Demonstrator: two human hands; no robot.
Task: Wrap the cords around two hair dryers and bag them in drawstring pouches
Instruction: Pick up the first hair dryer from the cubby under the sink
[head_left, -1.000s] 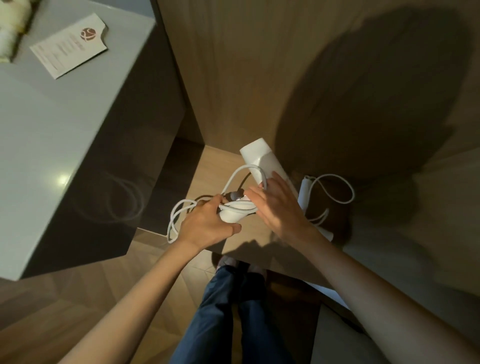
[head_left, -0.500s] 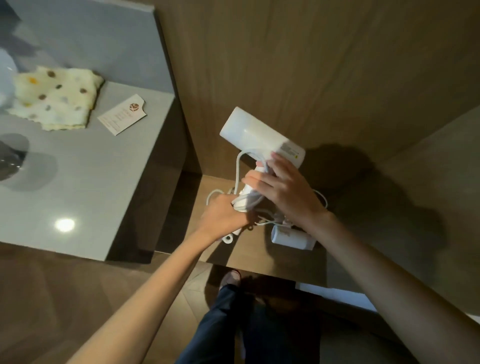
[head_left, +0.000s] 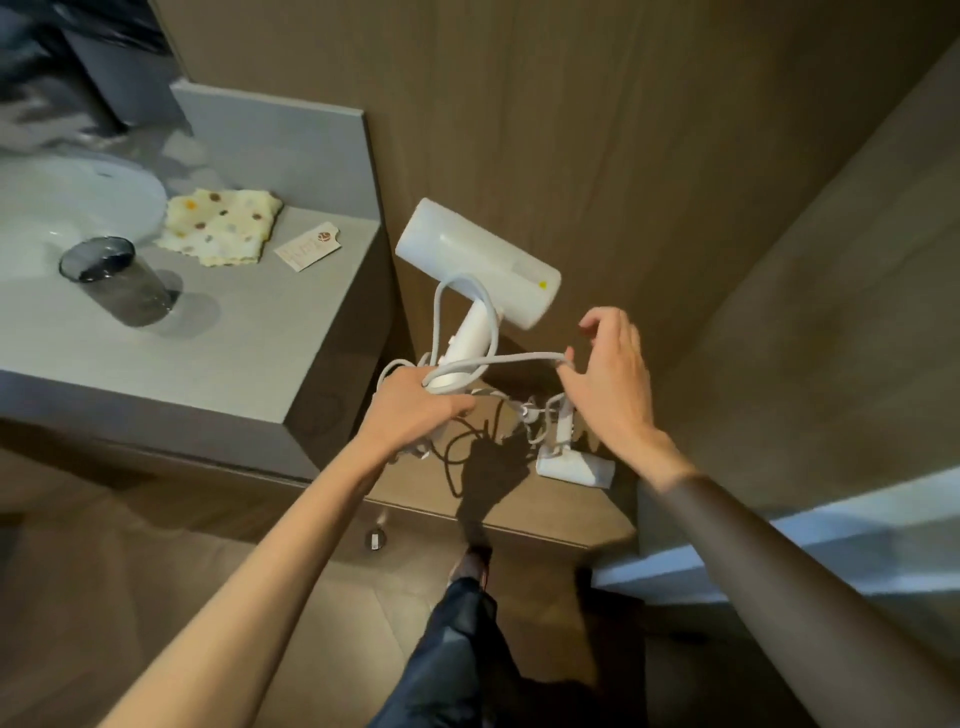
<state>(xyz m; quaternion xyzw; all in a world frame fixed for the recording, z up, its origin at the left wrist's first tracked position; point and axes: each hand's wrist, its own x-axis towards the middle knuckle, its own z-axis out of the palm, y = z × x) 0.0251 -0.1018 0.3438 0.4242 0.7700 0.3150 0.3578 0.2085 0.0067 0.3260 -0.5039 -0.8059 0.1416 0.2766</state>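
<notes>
Off the dryer's handle now, the right hand (head_left: 608, 384) pinches the cord (head_left: 498, 358) and draws it out to the right, its other fingers spread. The left hand (head_left: 415, 402) grips the handle base of the upright white hair dryer (head_left: 478, 260) above the wooden shelf (head_left: 561, 509). A second hair dryer (head_left: 574, 465) lies on that shelf, below the right hand.

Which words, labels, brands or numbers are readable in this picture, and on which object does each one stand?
No text can be read.
On the card: a round logo and printed lines, too blurred to read.
On the hair dryer: a pale label with a yellow dot, too small to read.
</notes>
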